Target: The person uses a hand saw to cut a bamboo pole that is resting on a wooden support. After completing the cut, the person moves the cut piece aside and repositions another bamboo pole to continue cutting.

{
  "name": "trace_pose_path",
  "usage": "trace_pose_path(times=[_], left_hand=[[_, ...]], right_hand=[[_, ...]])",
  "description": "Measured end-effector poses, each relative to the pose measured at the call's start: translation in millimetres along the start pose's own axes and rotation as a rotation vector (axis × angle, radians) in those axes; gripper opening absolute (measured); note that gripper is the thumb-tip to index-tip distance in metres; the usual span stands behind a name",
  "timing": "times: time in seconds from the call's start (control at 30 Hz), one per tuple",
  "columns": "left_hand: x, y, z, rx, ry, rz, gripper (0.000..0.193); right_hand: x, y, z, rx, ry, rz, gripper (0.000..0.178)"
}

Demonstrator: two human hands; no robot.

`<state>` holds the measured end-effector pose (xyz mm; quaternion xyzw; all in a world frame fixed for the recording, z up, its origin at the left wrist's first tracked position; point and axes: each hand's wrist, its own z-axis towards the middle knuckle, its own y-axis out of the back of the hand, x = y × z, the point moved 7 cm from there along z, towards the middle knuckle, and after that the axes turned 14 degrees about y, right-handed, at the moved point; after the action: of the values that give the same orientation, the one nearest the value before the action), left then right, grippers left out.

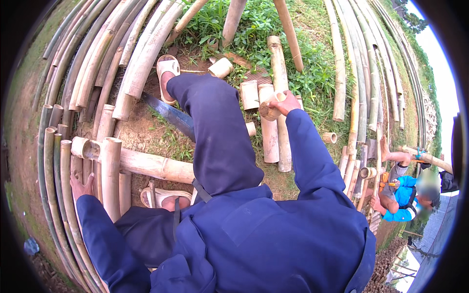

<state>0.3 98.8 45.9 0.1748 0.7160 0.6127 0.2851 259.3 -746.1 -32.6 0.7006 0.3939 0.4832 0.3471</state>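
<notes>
Left of held bamboo (268, 112), faintly lettered sandal (168, 64)

Poles (154, 51) lie at upper left, more poles (338, 63) at upper right; between them, bamboo pieces (249, 94); at left centre, a crosswise log (151, 164); far right, a co-worker (405, 191).

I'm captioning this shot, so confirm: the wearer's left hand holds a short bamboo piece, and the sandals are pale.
Not right: the head view shows the right hand holding the short bamboo piece; the left hand is beside the bamboo poles. The sandals are pale, as stated.
</notes>
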Motion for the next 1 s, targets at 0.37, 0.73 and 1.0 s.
trace_pose_path(times=[0.37,0.73,1.0], left_hand=[[136,39,-215,0.243,0.339,-1.014,0.067],[141,-46,-379,-0.051,0.762,-1.316,0.046],[219,-68,-443,-0.301,1.121,-1.277,0.035]], right_hand=[[330,82,10,-0.105,1.028,0.443,0.059],[585,-224,-218,0.226,1.906,-0.638,0.12],[589,-302,-212,0.381,1.917,-0.956,0.113]])
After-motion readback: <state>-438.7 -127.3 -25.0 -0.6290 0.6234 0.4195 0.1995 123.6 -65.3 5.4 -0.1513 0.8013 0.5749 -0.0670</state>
